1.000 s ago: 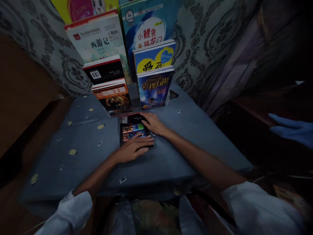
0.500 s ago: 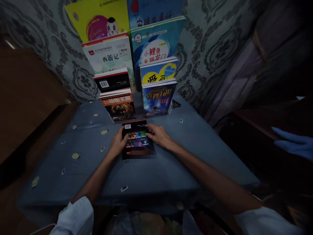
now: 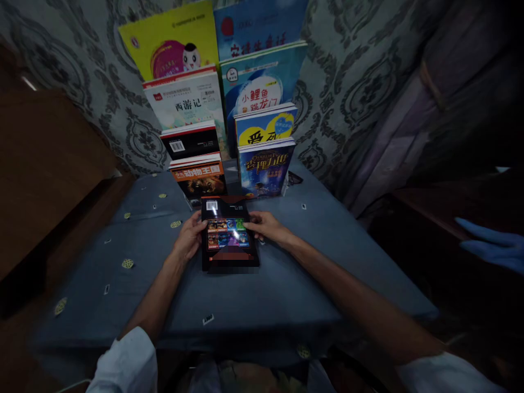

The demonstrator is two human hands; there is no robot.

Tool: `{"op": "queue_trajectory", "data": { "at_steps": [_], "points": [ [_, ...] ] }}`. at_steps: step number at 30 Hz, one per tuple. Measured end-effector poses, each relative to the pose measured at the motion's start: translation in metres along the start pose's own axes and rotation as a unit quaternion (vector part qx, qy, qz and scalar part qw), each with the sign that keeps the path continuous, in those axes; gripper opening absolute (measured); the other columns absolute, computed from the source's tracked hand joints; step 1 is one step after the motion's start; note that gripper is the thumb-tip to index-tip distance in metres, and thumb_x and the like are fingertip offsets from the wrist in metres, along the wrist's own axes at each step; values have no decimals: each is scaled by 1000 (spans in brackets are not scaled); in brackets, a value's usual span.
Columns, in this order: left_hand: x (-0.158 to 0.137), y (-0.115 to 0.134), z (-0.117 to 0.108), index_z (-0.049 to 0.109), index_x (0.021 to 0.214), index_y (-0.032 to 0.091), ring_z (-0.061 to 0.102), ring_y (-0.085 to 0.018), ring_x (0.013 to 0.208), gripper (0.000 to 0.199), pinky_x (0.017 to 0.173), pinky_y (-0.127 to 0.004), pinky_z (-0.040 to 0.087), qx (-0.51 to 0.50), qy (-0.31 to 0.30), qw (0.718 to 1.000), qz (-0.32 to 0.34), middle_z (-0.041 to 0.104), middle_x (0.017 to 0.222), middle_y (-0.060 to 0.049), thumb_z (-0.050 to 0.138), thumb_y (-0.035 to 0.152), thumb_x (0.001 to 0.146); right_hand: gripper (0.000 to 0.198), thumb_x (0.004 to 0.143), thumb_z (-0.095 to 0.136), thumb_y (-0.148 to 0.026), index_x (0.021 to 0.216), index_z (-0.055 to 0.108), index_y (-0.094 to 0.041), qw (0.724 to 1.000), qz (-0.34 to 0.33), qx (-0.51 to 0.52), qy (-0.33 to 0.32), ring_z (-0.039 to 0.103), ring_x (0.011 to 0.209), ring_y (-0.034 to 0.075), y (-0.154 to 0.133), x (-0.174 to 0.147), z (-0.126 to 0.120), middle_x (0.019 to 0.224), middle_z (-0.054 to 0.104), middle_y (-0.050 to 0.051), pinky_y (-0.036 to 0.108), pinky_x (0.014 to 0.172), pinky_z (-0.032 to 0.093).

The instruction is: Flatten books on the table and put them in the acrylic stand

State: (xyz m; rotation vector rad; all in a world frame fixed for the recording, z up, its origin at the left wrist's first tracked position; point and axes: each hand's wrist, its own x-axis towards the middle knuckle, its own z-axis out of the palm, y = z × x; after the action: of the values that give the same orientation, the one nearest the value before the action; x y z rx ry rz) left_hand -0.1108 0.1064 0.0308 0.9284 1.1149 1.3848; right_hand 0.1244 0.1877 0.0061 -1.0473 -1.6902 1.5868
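A black book (image 3: 229, 213) with a barcode and rows of small coloured pictures is held between my two hands, above the near-middle of the table. My left hand (image 3: 190, 236) grips its left edge, thumb on the cover. On the right edge, my right hand (image 3: 267, 226) has its thumb on top and fingers at the side and below. Just beyond stand upright books in two columns: an orange one with a lion (image 3: 200, 183) at the left front and a blue-purple one (image 3: 267, 170) at the right front.
Taller books, among them a yellow one (image 3: 172, 41) and a teal one (image 3: 262, 76), stand behind against patterned wallpaper. A blue cloth with small prints covers the table (image 3: 319, 262). Dark glasses (image 3: 295, 178) lie right of the books. A blue glove-like shape (image 3: 491, 243) is at far right.
The black book has been lifted and tilted a little toward me, and its cover now catches light. My left hand has shifted slightly left and around the edge.
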Motion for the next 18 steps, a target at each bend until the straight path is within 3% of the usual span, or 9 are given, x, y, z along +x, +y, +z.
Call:
{"op": "queue_trajectory", "data": {
  "at_steps": [2, 4, 8, 11, 14, 18],
  "points": [
    [-2, 7, 4, 61, 118, 21, 74, -20, 90, 54, 84, -32, 59, -26, -3, 999, 37, 76, 102, -3, 85, 31, 70, 34, 77, 76, -41, 97, 70, -14, 996, 4, 66, -66, 49, 39, 8, -8, -4, -3, 54, 58, -5, 18, 34, 38],
    [-3, 15, 7, 62, 121, 23, 73, -20, 94, 56, 88, -31, 57, -37, -1, 996, 77, 76, 105, -3, 85, 31, 71, 37, 73, 79, -46, 93, 71, -16, 988, -27, 117, -96, 54, 41, 9, -19, -10, -6, 54, 61, -4, 18, 39, 43],
    [-6, 30, 4, 72, 107, 27, 70, -23, 106, 37, 100, -37, 52, -15, -15, 978, 206, 77, 105, 0, 84, 33, 72, 32, 75, 79, -42, 99, 75, -21, 978, -147, 136, -53, 72, 75, 16, -35, -17, -13, 83, 76, 3, 29, 72, 59],
    [-7, 34, -4, 79, 84, 23, 65, -29, 117, 17, 110, -45, 43, 96, -75, 955, 270, 78, 98, -5, 80, 38, 76, 17, 82, 72, -35, 94, 79, -25, 970, -235, 63, -25, 70, 102, 20, -34, -15, -16, 105, 77, 5, 38, 95, 53],
    [-7, 30, -12, 79, 81, 21, 61, -33, 124, 24, 114, -51, 37, 197, -126, 939, 251, 78, 100, -11, 75, 45, 82, 19, 83, 63, -25, 90, 80, -26, 963, -269, -16, -28, 68, 108, 21, -23, -8, -17, 111, 75, 5, 40, 100, 50],
    [-6, 19, -23, 78, 92, 20, 57, -33, 129, 32, 112, -53, 39, 279, -179, 921, 206, 76, 109, -13, 65, 49, 89, 29, 79, 55, -15, 90, 80, -23, 962, -252, -95, -34, 70, 102, 21, -8, -1, -15, 107, 76, 6, 39, 94, 53]
  ]
}}
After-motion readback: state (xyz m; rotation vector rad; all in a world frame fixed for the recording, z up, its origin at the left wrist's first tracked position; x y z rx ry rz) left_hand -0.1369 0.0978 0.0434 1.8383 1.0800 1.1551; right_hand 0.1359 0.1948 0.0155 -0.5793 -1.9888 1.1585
